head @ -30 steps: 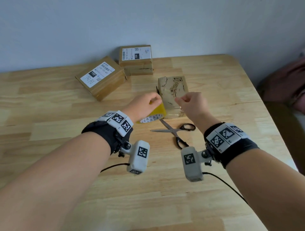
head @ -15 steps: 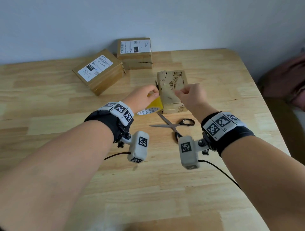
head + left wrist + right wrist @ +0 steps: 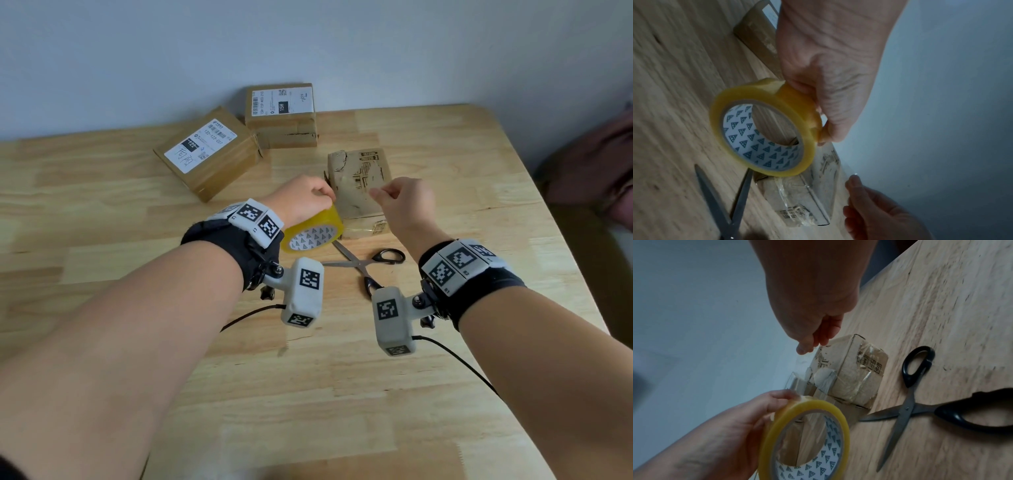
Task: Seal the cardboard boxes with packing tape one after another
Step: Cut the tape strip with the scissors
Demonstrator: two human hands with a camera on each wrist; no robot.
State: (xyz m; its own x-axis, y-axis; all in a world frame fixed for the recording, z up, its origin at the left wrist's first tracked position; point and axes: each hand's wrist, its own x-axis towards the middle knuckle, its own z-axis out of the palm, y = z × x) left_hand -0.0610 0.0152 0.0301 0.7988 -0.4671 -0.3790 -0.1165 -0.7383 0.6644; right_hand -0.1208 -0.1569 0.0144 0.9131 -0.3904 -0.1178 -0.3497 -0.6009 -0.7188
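Observation:
A small worn cardboard box (image 3: 359, 185) with old tape on it lies in the middle of the wooden table (image 3: 445, 394). My left hand (image 3: 305, 202) grips a yellowish roll of packing tape (image 3: 313, 233) just left of the box, held above the table. My right hand (image 3: 400, 205) pinches the free end of the clear tape strip (image 3: 797, 379) over the box. In the wrist views the roll (image 3: 764, 133) (image 3: 805, 438) and the box (image 3: 807, 199) (image 3: 851, 374) show close up.
Two larger labelled boxes stand at the back, one (image 3: 209, 150) on the left and one (image 3: 282, 114) by the wall. Black-handled scissors (image 3: 366, 265) lie open on the table just in front of the small box. The table's right edge drops off near a dark red cloth (image 3: 596, 164).
My hands have drawn apart a little, so a short length of clear tape stretches between roll and right fingers. The roll is lifted and shows more.

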